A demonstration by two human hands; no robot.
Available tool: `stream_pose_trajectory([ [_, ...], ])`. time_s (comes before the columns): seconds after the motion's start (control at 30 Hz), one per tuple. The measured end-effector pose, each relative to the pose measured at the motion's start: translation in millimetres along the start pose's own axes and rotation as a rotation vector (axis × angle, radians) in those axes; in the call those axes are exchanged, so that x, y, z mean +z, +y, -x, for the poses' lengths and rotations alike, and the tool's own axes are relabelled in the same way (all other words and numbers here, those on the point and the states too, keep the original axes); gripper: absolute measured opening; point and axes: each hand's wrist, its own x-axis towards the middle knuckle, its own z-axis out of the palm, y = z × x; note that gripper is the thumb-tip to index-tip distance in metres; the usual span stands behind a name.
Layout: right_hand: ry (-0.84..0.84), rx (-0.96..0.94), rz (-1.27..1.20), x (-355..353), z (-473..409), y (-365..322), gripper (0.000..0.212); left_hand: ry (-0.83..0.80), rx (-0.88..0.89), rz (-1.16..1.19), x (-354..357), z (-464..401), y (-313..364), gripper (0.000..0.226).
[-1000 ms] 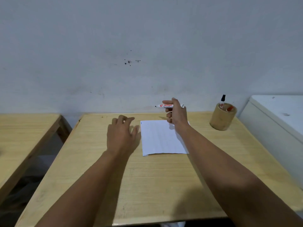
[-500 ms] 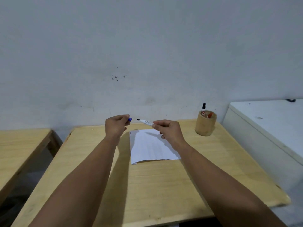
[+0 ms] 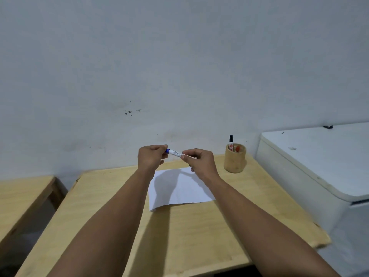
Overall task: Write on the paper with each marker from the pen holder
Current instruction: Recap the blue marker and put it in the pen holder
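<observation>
Head view: we hold the blue marker (image 3: 175, 152) above the far edge of the paper (image 3: 179, 188), right hand (image 3: 199, 161) pinching the barrel, left hand (image 3: 150, 157) pinching the cap end. Risk: bare tip smears fingers, or cap drops off the bench (image 3: 199, 236).

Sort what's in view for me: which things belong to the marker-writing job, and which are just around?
Part of the job:
blue marker, held by left hand and right hand
paper
pen holder
black marker and orange marker in it

Just around:
white cabinet
side table
</observation>
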Motion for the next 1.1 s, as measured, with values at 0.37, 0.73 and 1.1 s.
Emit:
stream_pose_trajectory([
  [0.37, -0.006, -0.089, 0.510, -50, -18, -14, 0.033, -0.194, 0.168, -0.081, 71, 6, 31, 0.015],
  [0.73, 0.348, -0.141, 0.594, -156, -101, -61, 0.020, -0.474, 0.319, -0.621, 177, -9, 5, 0.086],
  [1.1, 0.105, 0.051, 0.834, -180, -108, -15, 0.016, -0.592, 0.243, -0.433, 236, -22, -47, 0.086],
])
